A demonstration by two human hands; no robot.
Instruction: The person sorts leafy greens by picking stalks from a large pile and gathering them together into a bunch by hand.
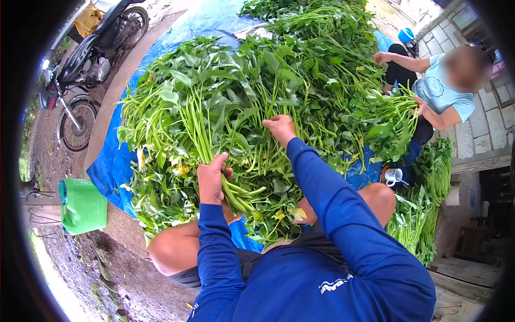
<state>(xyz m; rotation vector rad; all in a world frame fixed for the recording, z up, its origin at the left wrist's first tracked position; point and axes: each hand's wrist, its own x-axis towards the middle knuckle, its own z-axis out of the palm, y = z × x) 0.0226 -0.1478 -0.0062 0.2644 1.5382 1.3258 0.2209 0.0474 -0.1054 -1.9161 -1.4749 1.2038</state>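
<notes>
A bunch of green stems is held in the left hand, with the fingers curled around it. It is held at the near side of a big leafy pile, which is heaped on a blue sheet. The right hand is placed at the pile, just right of the bunch, with its fingers bent; whether a stem is pinched there cannot be told. More greens are held by another person at the right.
</notes>
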